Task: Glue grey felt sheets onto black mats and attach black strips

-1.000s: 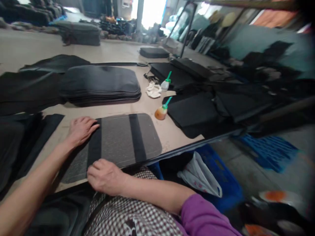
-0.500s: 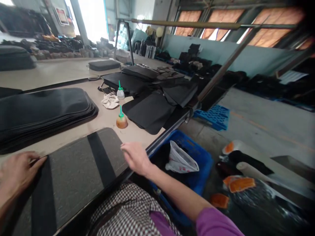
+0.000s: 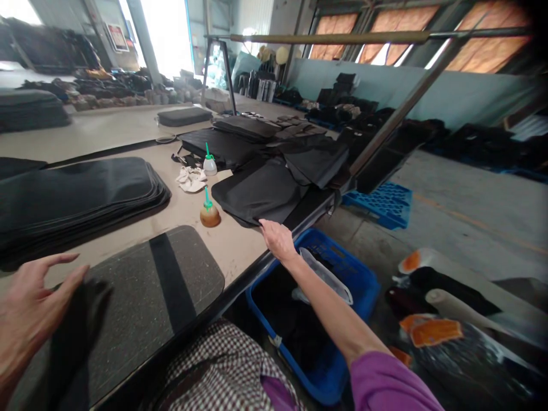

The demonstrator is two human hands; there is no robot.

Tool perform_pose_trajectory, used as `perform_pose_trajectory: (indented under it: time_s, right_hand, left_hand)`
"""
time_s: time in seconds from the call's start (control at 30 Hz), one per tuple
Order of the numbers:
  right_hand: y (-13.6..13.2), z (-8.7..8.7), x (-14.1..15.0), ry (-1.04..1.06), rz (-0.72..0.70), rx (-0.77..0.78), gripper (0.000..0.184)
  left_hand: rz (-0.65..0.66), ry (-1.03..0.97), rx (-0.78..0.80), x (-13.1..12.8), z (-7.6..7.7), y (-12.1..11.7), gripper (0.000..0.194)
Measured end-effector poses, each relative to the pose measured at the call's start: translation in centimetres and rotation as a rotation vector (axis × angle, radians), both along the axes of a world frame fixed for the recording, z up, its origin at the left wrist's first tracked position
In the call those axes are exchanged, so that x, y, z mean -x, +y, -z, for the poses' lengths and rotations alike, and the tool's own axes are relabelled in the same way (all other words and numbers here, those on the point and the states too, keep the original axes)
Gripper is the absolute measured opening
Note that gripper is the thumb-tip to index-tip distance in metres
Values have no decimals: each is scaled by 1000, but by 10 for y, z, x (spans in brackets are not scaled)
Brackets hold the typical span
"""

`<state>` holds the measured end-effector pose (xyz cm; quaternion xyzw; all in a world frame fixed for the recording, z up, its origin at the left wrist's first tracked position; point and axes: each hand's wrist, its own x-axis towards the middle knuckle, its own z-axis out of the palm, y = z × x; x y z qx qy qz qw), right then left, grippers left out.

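Observation:
A grey mat (image 3: 132, 308) with two black strips lies on the table in front of me. My left hand (image 3: 32, 299) hovers over its left strip with the fingers spread, holding nothing. My right hand (image 3: 277, 238) reaches across the table's near edge to the front edge of a stack of black pads (image 3: 257, 191); its fingertips touch the lowest pad's rim, and I cannot see whether they pinch it. An orange squeeze bottle (image 3: 209, 214) with a green nozzle stands between the mat and those pads.
A thick pile of dark mats (image 3: 77, 194) lies at the left. A white bottle (image 3: 209, 162) and a crumpled cloth (image 3: 191, 178) sit further back. A blue crate (image 3: 325, 319) holding a white bag stands on the floor under the table's edge. Rolls lie at right.
My right hand left the mat's near edge and stretched right and forward to the black pads. My left hand lifted off the strip and opened. The view swung right.

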<state>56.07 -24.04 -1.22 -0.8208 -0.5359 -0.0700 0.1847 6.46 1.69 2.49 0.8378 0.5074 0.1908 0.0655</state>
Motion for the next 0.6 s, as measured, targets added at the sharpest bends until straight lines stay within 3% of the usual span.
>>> perform_pose_trajectory:
  time_s: [0.07, 0.17, 0.3, 0.47, 0.6]
  right_hand:
    - [0, -10, -9, 45, 14, 4, 35]
    - [5, -26, -27, 133, 39, 10, 22]
    - [18, -37, -50, 274, 29, 51, 14]
    - [27, -39, -61, 371, -25, 137, 19]
    - [23, -52, -64, 325, -41, 134, 20]
  left_hand:
    - [40, -87, 4, -25, -18, -20, 38]
    - [221, -149, 25, -57, -32, -41, 34]
    - [367, -209, 13, -87, -32, -57, 30]
    - [427, -271, 75, -110, -29, -73, 27]
    - [454, -283, 78, -118, -28, -80, 28]
